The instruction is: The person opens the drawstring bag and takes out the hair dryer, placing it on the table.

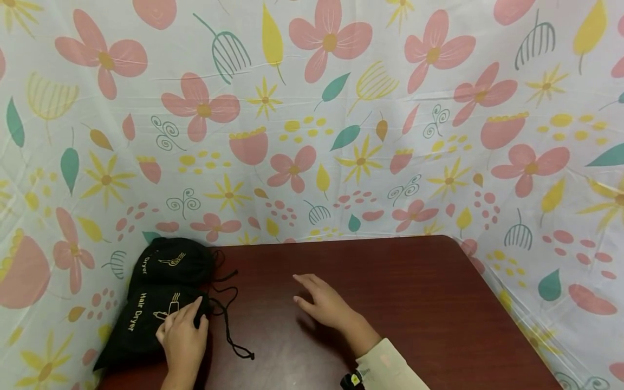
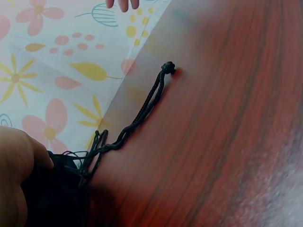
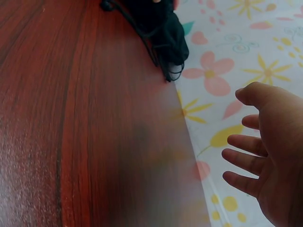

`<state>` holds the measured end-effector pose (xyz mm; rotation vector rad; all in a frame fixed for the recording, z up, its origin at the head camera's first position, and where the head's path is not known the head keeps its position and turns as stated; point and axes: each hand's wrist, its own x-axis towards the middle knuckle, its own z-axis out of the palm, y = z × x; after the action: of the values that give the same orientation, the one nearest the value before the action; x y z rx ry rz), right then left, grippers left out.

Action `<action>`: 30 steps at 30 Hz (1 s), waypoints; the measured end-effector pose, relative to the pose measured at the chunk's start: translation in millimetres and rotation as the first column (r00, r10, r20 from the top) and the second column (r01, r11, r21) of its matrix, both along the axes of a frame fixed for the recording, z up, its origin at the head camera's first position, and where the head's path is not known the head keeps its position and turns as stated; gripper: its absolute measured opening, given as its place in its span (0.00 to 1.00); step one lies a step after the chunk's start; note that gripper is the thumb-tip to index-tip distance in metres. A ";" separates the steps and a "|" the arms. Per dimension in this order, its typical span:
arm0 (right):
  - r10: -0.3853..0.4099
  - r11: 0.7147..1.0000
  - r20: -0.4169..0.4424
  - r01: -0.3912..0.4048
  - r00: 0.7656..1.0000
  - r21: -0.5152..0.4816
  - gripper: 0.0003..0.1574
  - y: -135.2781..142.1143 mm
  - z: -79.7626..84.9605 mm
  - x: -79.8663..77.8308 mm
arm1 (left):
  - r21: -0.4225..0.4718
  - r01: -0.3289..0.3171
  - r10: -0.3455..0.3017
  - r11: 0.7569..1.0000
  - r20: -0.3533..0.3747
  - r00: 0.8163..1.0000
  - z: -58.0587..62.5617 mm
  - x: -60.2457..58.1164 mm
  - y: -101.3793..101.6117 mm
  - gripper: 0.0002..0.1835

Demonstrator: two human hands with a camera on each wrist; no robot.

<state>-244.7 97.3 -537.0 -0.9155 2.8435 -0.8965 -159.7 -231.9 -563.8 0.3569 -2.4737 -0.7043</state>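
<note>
Two black drawstring pouches lie side by side at the table's left end. The nearer pouch (image 1: 134, 338) bears the print "Hair Dryer" and a small dryer drawing. My left hand (image 1: 184, 338) rests on its right part, index finger stretched over the fabric and thumb beside the drawstring end. Behind it sits the farther pouch (image 1: 187, 279), printed "Dryer" in the part that shows. A knotted black drawstring (image 2: 142, 113) trails from the nearer pouch across the wood. Over the middle of the table my right hand (image 1: 324, 303) holds nothing, its fingers spread and relaxed.
A dark red-brown wooden table (image 1: 414, 309) stretches to the right, with a rounded far corner. White cloth (image 1: 341, 157) printed with flowers and leaves hangs behind it and along both sides. A black band (image 1: 352, 380) shows at the right sleeve's cuff.
</note>
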 end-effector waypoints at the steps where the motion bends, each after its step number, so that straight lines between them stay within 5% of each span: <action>1: 0.002 1.000 0.001 -0.002 1.000 0.001 0.37 -0.8 -0.1 0.3 | -0.001 0.001 -0.001 1.000 -0.006 1.000 -0.3 0.2 0.5 0.24; 30: 0.031 1.000 0.024 -0.031 0.999 0.002 0.36 -17.9 0.9 5.9 | 0.008 0.049 -0.049 0.999 -0.026 0.998 -6.0 12.1 27.0 0.24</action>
<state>-238.8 79.4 -536.0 -0.9395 2.8014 -0.8950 -147.6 -204.9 -569.8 0.2892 -2.4633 -0.7348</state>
